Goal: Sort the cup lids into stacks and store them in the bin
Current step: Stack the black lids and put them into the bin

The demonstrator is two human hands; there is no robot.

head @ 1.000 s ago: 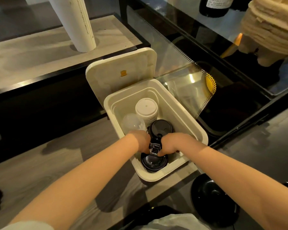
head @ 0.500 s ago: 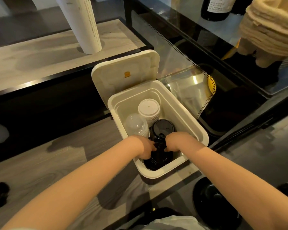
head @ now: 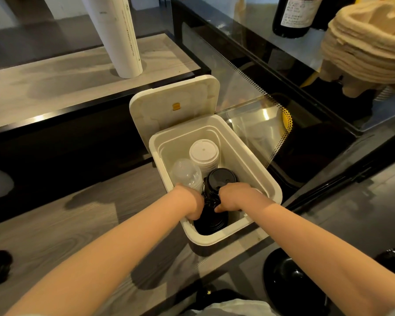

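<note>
Here, a black lid stack (head: 211, 221) is gripped from both sides: the left hand (head: 189, 201) is curled against its left flank and the right hand (head: 232, 197) is closed on its right, thumb tucked beneath. The stack is held low inside the near end of the bin (head: 209, 241), just in front of an upright black stack (head: 220, 179). A white stack (head: 203, 152) and a clear domed stack (head: 185, 172) are stood toward the far end, under the raised bin cover (head: 173, 106).

The step in hand is judged to be the seating of this stack. Even pressure from both sides should be kept so that no lids slip out of line, and the stack should be lowered until it is borne by the bin floor before it is released. The neighbouring black stack should not be nudged over.

Compared with a second ago, the gripped stack has been taken deeper into the bin; less of its round face is shown, and both hands are sunk further below the rim. The other three stacks have not been shifted.
</note>
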